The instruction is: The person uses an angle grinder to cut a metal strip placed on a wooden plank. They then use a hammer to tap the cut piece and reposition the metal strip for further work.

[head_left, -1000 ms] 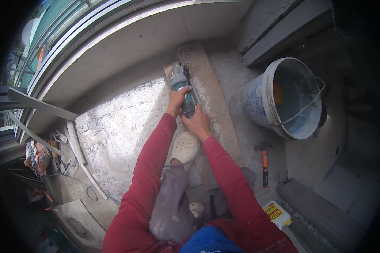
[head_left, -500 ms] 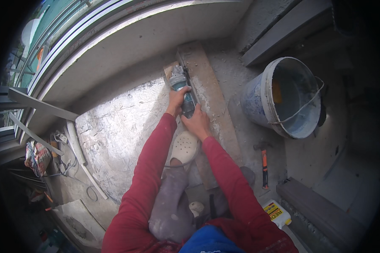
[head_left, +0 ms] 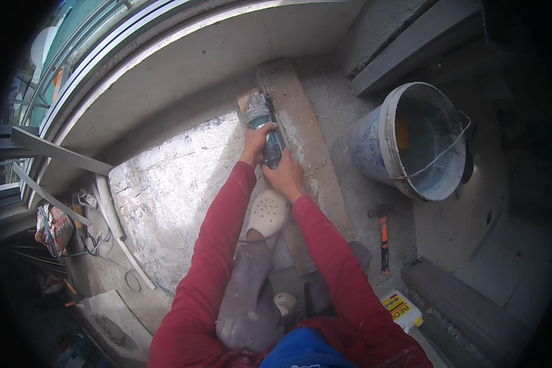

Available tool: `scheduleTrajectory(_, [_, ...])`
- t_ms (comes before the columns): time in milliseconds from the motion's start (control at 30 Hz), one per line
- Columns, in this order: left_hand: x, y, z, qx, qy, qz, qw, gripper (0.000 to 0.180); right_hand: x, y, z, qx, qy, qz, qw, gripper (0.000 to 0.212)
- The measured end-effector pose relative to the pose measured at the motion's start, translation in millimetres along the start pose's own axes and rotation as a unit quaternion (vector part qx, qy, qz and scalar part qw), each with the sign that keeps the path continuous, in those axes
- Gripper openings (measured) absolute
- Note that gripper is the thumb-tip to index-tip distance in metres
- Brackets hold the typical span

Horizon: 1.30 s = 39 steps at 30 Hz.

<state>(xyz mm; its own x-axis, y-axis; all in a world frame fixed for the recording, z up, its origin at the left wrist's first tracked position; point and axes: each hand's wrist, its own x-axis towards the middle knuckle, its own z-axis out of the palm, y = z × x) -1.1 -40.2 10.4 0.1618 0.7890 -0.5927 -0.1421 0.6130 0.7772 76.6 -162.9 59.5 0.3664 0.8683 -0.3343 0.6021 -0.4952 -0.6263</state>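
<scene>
My left hand (head_left: pixel 257 143) is wrapped round the body of a dusty teal angle grinder (head_left: pixel 259 118). Behind it, my right hand (head_left: pixel 286 176) grips the grinder's rear end. The grinder's metal head points away from me, along a dark strip at the left edge of a long brown board (head_left: pixel 302 116). A small tan piece (head_left: pixel 245 100) lies beside the head. Whether the disc touches the work cannot be made out. My light clog (head_left: pixel 268 213) stands just below my hands, with a dark cord across its heel.
Right of the board stands a dirty white-and-blue bucket (head_left: pixel 374 147) with a wire handle. A hammer (head_left: pixel 384 245) and a white bottle with a yellow label (head_left: pixel 401 310) lie nearer me. A scratched pale sheet (head_left: pixel 165 196) covers the left floor; cables (head_left: pixel 98 239) and planks lie beyond it.
The grinder and both hands have shifted very slightly left and away from me. Both hands keep their grip, and the surrounding things stay put.
</scene>
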Motion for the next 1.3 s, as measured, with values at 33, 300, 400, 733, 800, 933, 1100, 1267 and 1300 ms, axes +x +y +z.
scheduleTrajectory(33, [0.3, 0.2, 0.1, -0.004, 0.001, 0.002, 1.0, 0.043, 0.2, -0.5, -0.3, 0.0, 0.0, 0.002, 1.0, 0.064])
scheduleTrajectory(300, [3.7, 3.6, -0.4, -0.006, 0.009, -0.017, 1.0, 0.042, 2.0, -4.6, -0.4, -0.004, 0.007, 0.004, 1.0, 0.065])
scheduleTrajectory(400, [6.0, 5.0, 0.9, 0.004, 0.021, -0.022, 1.0, 0.044, 4.0, -4.4, -1.0, -0.004, 0.007, 0.0, 1.0, 0.065])
scheduleTrajectory(733, [5.8, -6.5, -1.0, -0.003, 0.013, 0.007, 1.0, 0.039, -0.1, 2.9, 3.4, -0.004, 0.007, -0.004, 1.0, 0.064])
scheduleTrajectory(800, [5.9, -8.0, -1.5, -0.001, 0.011, 0.011, 1.0, 0.037, -1.0, 4.0, 3.7, -0.004, 0.008, -0.005, 1.0, 0.065])
scheduleTrajectory(933, [4.2, -9.2, -3.5, -0.005, -0.001, 0.006, 1.0, 0.035, -3.0, 4.7, 4.0, 0.01, 0.005, -0.004, 1.0, 0.065])
scheduleTrajectory(1100, [-2.1, -11.0, -2.7, -0.01, -0.004, 0.009, 1.0, 0.035, -6.1, 6.6, 4.5, 0.004, -0.002, -0.002, 1.0, 0.066])
scheduleTrajectory(1267, [-5.1, -7.6, -0.6, -0.01, 0.008, 0.02, 1.0, 0.038, -6.3, 5.0, 4.9, 0.008, -0.001, 0.004, 1.0, 0.066])
scheduleTrajectory(1300, [-4.7, -6.4, -0.6, -0.007, 0.006, 0.019, 1.0, 0.039, -5.7, 4.1, 4.8, 0.003, -0.002, 0.001, 1.0, 0.066])
